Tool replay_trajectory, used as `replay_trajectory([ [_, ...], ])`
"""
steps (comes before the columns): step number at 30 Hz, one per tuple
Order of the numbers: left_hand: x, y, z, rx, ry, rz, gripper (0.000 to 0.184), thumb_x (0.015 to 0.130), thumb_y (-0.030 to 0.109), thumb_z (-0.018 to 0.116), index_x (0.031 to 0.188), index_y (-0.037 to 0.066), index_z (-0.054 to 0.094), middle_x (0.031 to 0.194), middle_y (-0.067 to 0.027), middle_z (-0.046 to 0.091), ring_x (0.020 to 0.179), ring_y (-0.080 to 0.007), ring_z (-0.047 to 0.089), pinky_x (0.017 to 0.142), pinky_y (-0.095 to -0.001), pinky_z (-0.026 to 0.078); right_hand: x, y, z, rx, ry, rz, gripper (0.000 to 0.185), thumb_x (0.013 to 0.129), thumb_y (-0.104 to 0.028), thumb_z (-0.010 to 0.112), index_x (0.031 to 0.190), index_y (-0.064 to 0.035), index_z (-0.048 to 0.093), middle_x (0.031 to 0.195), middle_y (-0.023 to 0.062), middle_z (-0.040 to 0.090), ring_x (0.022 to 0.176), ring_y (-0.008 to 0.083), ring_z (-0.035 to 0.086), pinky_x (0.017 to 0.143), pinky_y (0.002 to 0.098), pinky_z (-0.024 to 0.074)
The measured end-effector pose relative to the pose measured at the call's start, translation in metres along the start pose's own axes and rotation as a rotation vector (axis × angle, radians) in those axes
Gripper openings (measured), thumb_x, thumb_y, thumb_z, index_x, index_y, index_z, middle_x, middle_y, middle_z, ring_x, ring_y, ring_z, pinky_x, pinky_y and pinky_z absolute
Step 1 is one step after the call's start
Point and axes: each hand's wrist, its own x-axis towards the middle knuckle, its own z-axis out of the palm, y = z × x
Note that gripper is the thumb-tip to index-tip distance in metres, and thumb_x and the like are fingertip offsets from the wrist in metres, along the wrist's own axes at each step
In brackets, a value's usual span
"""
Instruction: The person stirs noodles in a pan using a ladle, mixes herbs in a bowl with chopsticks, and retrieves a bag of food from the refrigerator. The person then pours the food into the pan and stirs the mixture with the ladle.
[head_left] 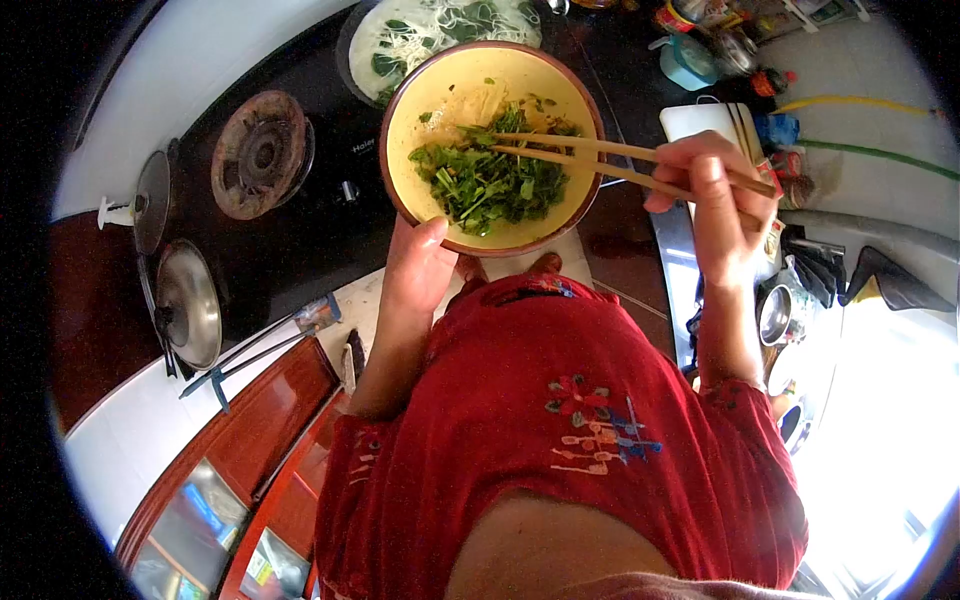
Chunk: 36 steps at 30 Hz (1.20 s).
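Note:
My left hand point(422, 262) grips the near left side of a yellow bowl point(440, 90) with a brown rim, thumb over the edge. Chopped green herbs or leaves point(495, 185) lie in the bowl, with some wet bits on its inner wall. A pair of wooden chopsticks point(610, 160) is held in my right hand point(715, 190), closed around their upper part. Their tips reach into the greens. Behind the bowl, partly hidden by it, a pan point(450, 30) holds pale noodles and green leaves in whitish liquid.
A burner point(260, 150) sits on the black stovetop to the left. Metal pot lids point(190, 305) stand at the counter's left edge. A white cutting board point(695, 122), a light blue container point(688, 62) and several packets and bottles crowd the right side.

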Motion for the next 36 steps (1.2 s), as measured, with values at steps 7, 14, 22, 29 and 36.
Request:
replay_trajectory([
  [7, 0.006, 0.005, -0.006, -0.015, -0.032, -0.012, 0.062, 0.076, 0.015, 0.057, 0.132, 0.004, 0.032, 0.133, -0.0100, 0.039, 0.123, -0.0264, 0.036, 0.103, -0.0450, 0.027, 0.015, 0.003, 0.007, -0.076, -0.077, -0.110, 0.025, 0.091, -0.016, 0.046, 0.096, 0.0052, 0.059, 0.084, 0.0113, 0.059, 0.071, 0.0167, 0.059, 0.063, 0.0250, 0.0486],
  [14, 0.012, 0.016, -0.011, -0.027, -0.040, -0.042, 0.069, 0.075, 0.013, 0.059, 0.133, 0.002, 0.025, 0.131, -0.0117, 0.038, 0.121, -0.0246, 0.038, 0.101, -0.0396, 0.030, 0.025, -0.001, 0.013, -0.143, -0.076, -0.121, 0.026, 0.092, -0.017, 0.046, 0.095, 0.0050, 0.059, 0.082, 0.0111, 0.058, 0.069, 0.0150, 0.058, 0.062, 0.0246, 0.0479],
  [22, 0.014, 0.030, -0.022, 0.035, -0.046, -0.053, 0.065, 0.075, 0.018, 0.058, 0.132, 0.003, 0.030, 0.133, -0.0111, 0.038, 0.123, -0.0270, 0.036, 0.103, -0.0448, 0.027, 0.036, -0.003, 0.040, -0.077, -0.002, -0.140, 0.027, 0.091, -0.018, 0.046, 0.094, 0.0048, 0.059, 0.082, 0.0112, 0.059, 0.069, 0.0156, 0.058, 0.066, 0.0249, 0.0479],
  [29, 0.016, 0.026, -0.018, 0.067, -0.040, -0.043, 0.067, 0.076, 0.020, 0.057, 0.133, 0.003, 0.027, 0.135, -0.0113, 0.035, 0.124, -0.0282, 0.034, 0.103, -0.0453, 0.026, 0.045, 0.000, 0.025, -0.040, -0.002, -0.167, 0.031, 0.092, -0.021, 0.043, 0.093, 0.0053, 0.058, 0.080, 0.0101, 0.057, 0.068, 0.0158, 0.057, 0.065, 0.0257, 0.0467],
  [36, 0.018, 0.032, -0.020, 0.005, 0.008, -0.074, 0.074, 0.073, 0.019, 0.061, 0.134, 0.002, 0.024, 0.133, -0.0125, 0.035, 0.123, -0.0267, 0.035, 0.102, -0.0412, 0.028, 0.055, -0.005, 0.024, 0.003, -0.278, -0.128, 0.028, 0.090, -0.017, 0.045, 0.089, 0.0074, 0.058, 0.084, 0.0132, 0.057, 0.071, 0.0182, 0.058, 0.063, 0.0259, 0.0486],
])
